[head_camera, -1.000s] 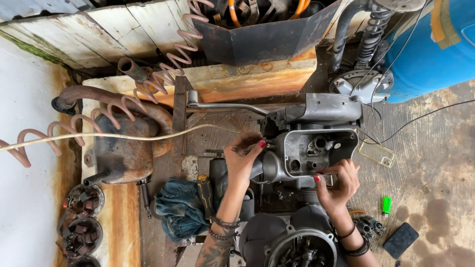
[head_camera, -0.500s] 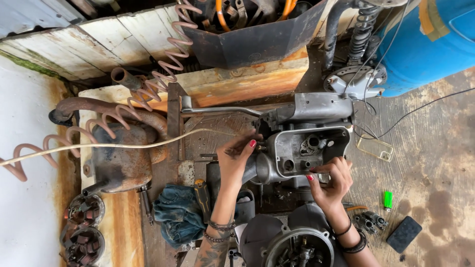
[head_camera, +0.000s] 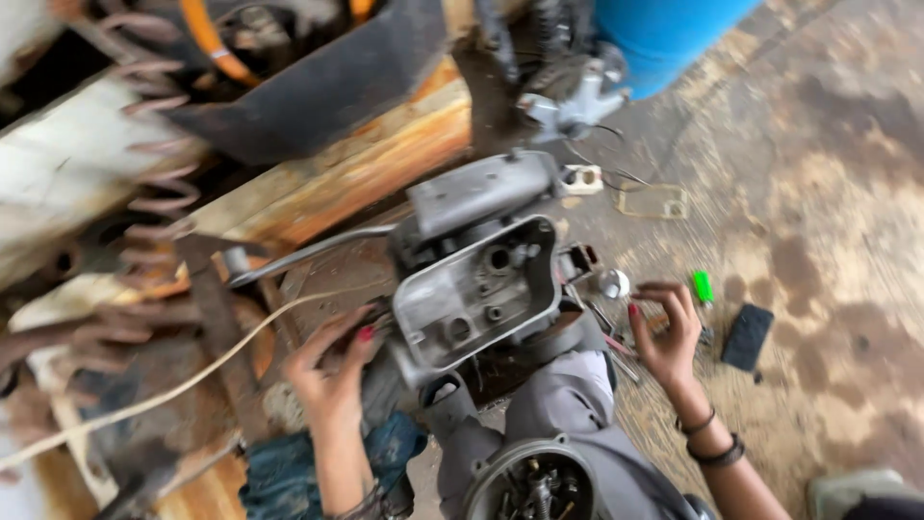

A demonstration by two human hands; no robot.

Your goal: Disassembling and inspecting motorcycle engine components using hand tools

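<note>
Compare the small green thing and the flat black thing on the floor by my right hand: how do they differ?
The green object is bright, small and stubby; the black object is dark, larger and flat, roughly rectangular. The green one lies farther from the camera, level with the fingertips of the right hand; the black one lies nearer, beside the palm. Both rest loose on the stained floor, and neither is touched by the hand. The picture is too blurred to tell what they are.

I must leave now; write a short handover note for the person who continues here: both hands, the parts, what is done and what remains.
Left hand: open, fingers on the bench at the left edge of the open grey engine casing; nothing in its grip.
Right hand: fingers curled loosely over small parts on the floor to the right of the casing; whether it holds one I cannot tell.
Done: the casing is open, its inside is visible.
Left: the casing is not closed; a green lighter and a black flat object lie nearby.
</note>
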